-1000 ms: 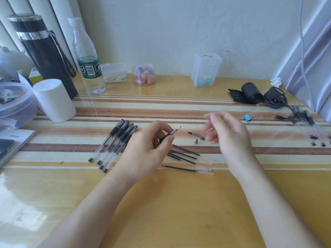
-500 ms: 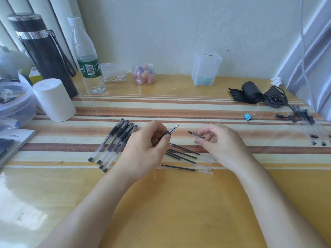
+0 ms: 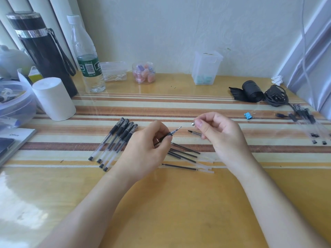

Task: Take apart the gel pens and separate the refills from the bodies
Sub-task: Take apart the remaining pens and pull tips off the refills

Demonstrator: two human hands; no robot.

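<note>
Left hand (image 3: 148, 149) curls its fingers round a pen (image 3: 172, 133), point sticking out. Right hand (image 3: 220, 133) fingers pinch a small metal tip (image 3: 193, 124). The pen's rear is hidden.

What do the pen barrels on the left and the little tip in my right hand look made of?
Pen barrels: clear glossy plastic, see-through; black grips, maybe rubber. Tip pinched by right hand: likely metal, silvery glint, too small for certainty.

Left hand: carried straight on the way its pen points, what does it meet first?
Likely the metal cone pinched by the right hand, just beyond the pen tip, though depth is unclear.
</note>
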